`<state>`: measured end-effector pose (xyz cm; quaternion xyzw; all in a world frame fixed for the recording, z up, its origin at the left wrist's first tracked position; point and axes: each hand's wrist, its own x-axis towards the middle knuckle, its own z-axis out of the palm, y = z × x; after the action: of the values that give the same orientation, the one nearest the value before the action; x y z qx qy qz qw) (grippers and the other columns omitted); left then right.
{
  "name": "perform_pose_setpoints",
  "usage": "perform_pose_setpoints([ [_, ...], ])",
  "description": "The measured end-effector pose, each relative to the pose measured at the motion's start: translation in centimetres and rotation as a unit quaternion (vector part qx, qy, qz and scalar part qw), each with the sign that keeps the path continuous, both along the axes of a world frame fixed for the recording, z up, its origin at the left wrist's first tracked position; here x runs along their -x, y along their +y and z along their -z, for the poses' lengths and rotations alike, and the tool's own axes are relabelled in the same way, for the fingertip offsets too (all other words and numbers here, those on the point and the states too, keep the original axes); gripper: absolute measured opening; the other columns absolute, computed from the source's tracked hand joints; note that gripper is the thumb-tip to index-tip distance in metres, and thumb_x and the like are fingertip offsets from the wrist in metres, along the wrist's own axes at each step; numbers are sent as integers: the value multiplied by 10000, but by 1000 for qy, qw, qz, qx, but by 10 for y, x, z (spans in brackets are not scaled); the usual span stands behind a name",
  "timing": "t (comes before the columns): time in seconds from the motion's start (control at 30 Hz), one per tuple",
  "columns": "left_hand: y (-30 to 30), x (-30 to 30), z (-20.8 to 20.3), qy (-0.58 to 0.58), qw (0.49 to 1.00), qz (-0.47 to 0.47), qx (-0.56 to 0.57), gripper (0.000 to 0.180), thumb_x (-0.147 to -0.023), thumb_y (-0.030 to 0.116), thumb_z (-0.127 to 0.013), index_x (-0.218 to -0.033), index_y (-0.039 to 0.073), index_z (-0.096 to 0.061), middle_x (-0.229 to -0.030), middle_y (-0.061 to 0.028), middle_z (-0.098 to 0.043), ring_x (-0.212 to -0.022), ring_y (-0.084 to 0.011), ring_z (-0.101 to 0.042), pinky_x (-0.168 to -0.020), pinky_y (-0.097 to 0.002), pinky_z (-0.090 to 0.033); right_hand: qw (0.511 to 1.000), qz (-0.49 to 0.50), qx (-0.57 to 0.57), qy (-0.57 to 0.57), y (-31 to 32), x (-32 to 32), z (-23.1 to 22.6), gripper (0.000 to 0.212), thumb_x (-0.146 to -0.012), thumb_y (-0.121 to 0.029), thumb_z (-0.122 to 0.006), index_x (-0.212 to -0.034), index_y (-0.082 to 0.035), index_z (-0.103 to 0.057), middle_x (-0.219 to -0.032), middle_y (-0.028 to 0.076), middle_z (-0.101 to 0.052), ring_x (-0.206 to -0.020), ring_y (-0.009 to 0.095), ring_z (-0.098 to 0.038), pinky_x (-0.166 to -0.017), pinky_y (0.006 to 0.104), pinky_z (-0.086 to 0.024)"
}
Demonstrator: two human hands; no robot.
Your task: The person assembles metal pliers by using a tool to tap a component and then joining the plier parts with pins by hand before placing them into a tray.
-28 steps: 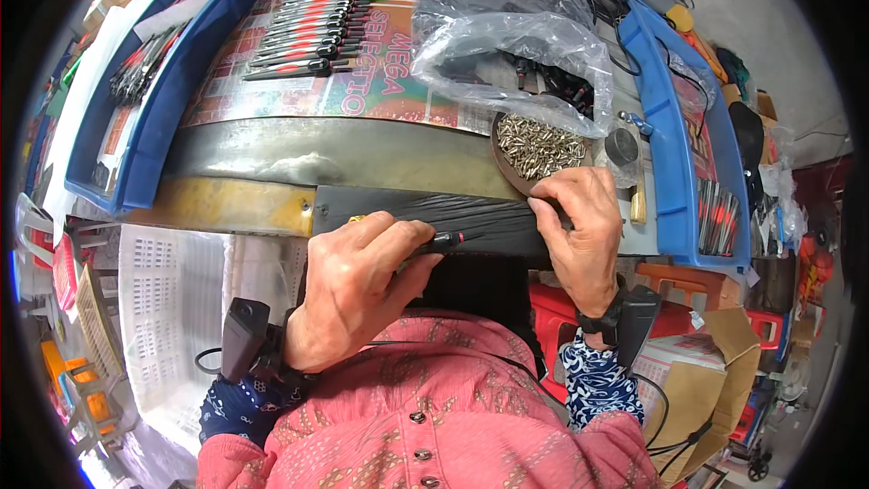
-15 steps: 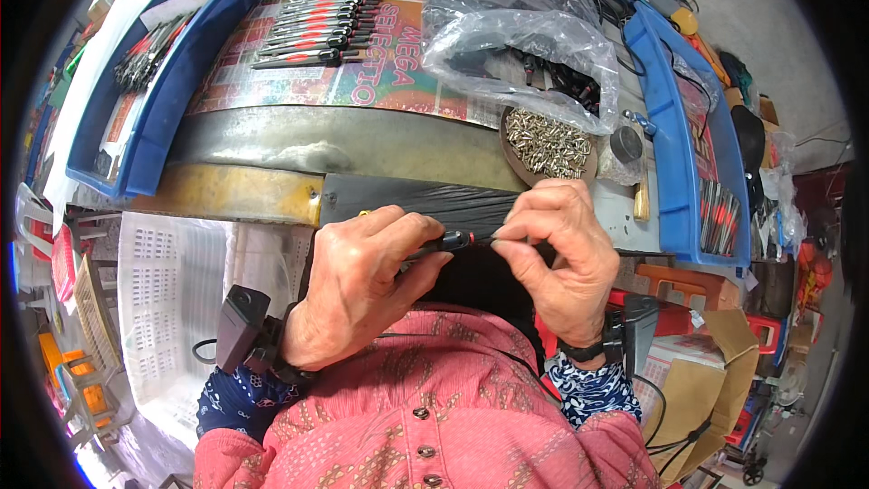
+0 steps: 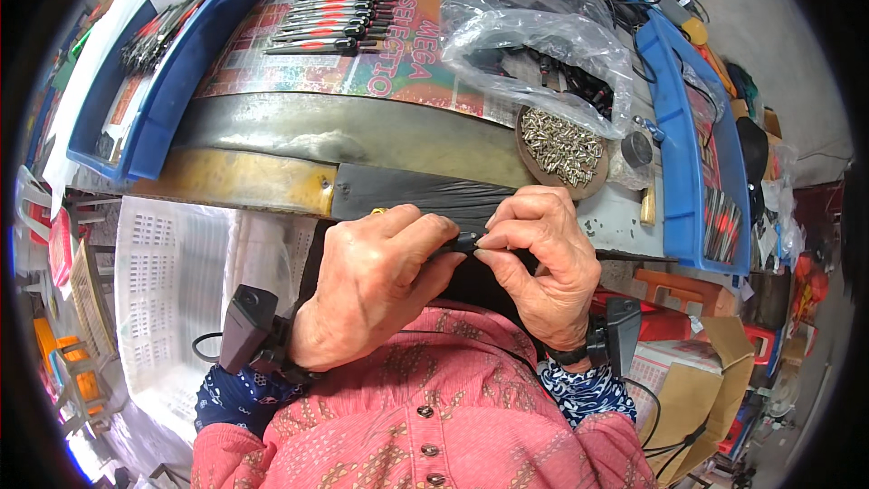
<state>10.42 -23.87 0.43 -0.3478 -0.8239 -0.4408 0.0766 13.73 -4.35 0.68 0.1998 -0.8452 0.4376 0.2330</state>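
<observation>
My left hand [image 3: 380, 281] is closed round a slim black pen-like piece [image 3: 466, 242], whose short end pokes out past the fingertips. At that end, the thumb and forefinger of my right hand [image 3: 543, 263] are pinched together against the piece; anything small between them is hidden. Both hands are just this side of the black-covered bench edge [image 3: 412, 192]. Beyond my right hand, a round brown dish [image 3: 593, 188] carries many small metal pieces [image 3: 561, 145].
Rows of black and red pen-like pieces [image 3: 339, 4] lie on printed sheeting. A clear plastic bag [image 3: 516, 27] holds black parts. Blue trays stand at left [image 3: 154, 140] and right [image 3: 674, 208]. A white perforated basket [image 3: 172, 290] sits below the bench, left; an open cardboard box [image 3: 697, 398] right.
My right fingertips have moved left onto the black piece's end, covering the reddish tip that showed before. The bench things appear slightly farther right in the view.
</observation>
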Motion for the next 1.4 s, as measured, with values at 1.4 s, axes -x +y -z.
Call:
perform_pose_setpoints([
  [1.4, 6, -6, 4, 89, 995, -41, 19, 264, -731, 54, -756, -966, 59, -637, -730, -75, -560, -616, -266, -593, -535, -375, -477, 873, -55, 305, -376, -4, -6, -2, 300, -945, -161, -678, -1155, 45, -622, -817, 59, -651, -610, 80, -612, -501, 178, -444],
])
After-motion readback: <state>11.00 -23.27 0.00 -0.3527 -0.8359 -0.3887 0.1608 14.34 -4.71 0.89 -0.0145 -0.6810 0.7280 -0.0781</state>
